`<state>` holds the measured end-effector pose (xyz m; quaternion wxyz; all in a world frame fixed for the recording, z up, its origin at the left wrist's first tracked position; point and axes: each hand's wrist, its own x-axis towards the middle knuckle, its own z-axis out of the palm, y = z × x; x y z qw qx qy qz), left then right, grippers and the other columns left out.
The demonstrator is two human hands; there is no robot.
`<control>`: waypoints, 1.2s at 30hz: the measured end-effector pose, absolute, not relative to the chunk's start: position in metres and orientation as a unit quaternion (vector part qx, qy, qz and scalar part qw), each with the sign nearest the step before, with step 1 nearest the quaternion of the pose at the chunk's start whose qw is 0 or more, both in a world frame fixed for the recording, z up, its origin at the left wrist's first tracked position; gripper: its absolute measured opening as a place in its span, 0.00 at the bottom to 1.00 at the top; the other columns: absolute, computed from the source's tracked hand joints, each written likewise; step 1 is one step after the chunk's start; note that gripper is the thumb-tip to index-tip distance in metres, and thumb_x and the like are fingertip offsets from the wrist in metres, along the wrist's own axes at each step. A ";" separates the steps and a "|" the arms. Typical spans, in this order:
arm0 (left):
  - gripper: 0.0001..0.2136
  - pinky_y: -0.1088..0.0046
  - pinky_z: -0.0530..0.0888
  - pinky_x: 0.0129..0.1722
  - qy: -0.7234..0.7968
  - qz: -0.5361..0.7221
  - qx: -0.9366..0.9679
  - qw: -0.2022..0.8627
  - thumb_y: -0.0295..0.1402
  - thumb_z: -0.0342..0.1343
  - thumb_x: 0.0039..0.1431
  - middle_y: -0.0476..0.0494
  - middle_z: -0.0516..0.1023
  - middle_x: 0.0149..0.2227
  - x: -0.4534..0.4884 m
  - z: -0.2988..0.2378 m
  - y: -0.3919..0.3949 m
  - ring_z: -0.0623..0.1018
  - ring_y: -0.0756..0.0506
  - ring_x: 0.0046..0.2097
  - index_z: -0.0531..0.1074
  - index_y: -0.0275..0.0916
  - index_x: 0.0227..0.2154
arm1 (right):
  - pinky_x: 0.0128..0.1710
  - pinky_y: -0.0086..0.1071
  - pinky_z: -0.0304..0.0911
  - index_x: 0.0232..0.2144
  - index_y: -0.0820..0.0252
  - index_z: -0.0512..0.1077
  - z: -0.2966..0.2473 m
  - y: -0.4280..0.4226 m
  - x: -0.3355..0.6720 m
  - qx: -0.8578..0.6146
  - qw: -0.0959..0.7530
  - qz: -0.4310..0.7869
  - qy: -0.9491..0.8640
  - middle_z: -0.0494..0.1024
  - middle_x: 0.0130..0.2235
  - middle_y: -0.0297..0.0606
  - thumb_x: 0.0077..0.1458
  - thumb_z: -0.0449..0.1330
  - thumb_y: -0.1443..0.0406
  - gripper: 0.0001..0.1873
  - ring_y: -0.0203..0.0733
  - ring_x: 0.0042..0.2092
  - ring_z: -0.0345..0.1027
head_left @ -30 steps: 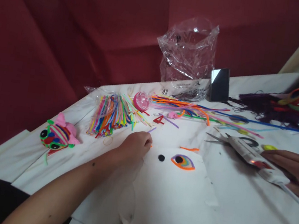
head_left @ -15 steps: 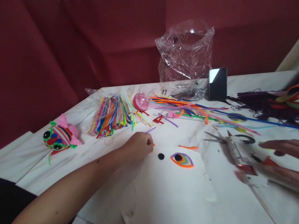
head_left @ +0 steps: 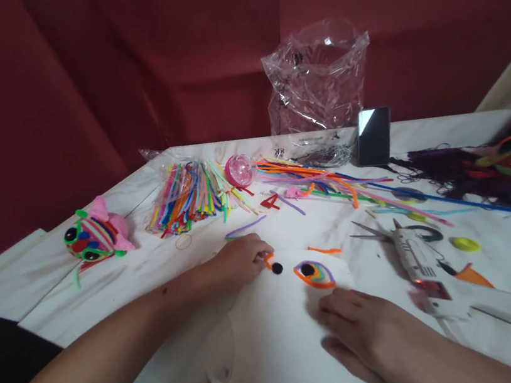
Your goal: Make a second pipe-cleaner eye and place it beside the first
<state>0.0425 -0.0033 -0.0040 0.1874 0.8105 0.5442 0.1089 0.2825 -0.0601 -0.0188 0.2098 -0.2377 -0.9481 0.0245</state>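
My left hand (head_left: 246,259) rests at the left edge of the white paper sheet (head_left: 284,341), its fingers pinched on a short orange pipe cleaner (head_left: 269,259). A black round dot (head_left: 277,269) sits just right of those fingertips. Beside it lies an eye shape (head_left: 315,274) of orange, purple and other coloured pipe cleaners with a black pupil. Over the paper just below this eye is my right hand (head_left: 358,323), its thumb apart from its bent fingers, and nothing visible in it. An orange strip (head_left: 324,250) lies at the paper's top edge.
A white glue gun (head_left: 429,273) lies at right by scissors (head_left: 371,232). Behind are a pipe cleaner bundle (head_left: 187,201), loose pipe cleaners (head_left: 324,179), a pink bowl (head_left: 240,171), a phone (head_left: 374,137) and a clear plastic bag (head_left: 318,86). A colourful toy (head_left: 97,236) stands left.
My right hand has moved left from beside the glue gun to over the paper, below the eye shape. My left hand stays at the paper's edge, with the orange piece now showing more.
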 end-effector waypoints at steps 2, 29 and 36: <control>0.14 0.76 0.66 0.34 0.516 0.091 0.829 0.195 0.25 0.50 0.48 0.47 0.72 0.33 0.042 -0.004 -0.002 0.71 0.50 0.34 0.74 0.39 0.37 | 0.42 0.32 0.67 0.39 0.59 0.71 -0.022 -0.056 0.284 -0.226 0.199 0.043 -0.953 0.75 0.40 0.38 0.54 0.52 0.69 0.12 0.39 0.41 0.69; 0.07 0.75 0.66 0.37 0.504 0.142 0.830 0.192 0.25 0.51 0.52 0.47 0.73 0.31 0.041 -0.008 -0.011 0.72 0.50 0.35 0.74 0.38 0.29 | 0.44 0.34 0.67 0.40 0.60 0.71 -0.027 -0.050 0.283 -0.225 0.213 0.058 -0.949 0.74 0.39 0.38 0.54 0.53 0.69 0.12 0.40 0.42 0.69; 0.04 0.77 0.66 0.33 0.501 0.168 0.819 0.223 0.26 0.55 0.49 0.48 0.72 0.30 0.041 -0.015 -0.008 0.71 0.50 0.34 0.74 0.38 0.28 | 0.44 0.33 0.67 0.41 0.60 0.71 -0.028 -0.051 0.284 -0.225 0.221 0.059 -0.947 0.75 0.39 0.38 0.55 0.52 0.69 0.12 0.40 0.42 0.69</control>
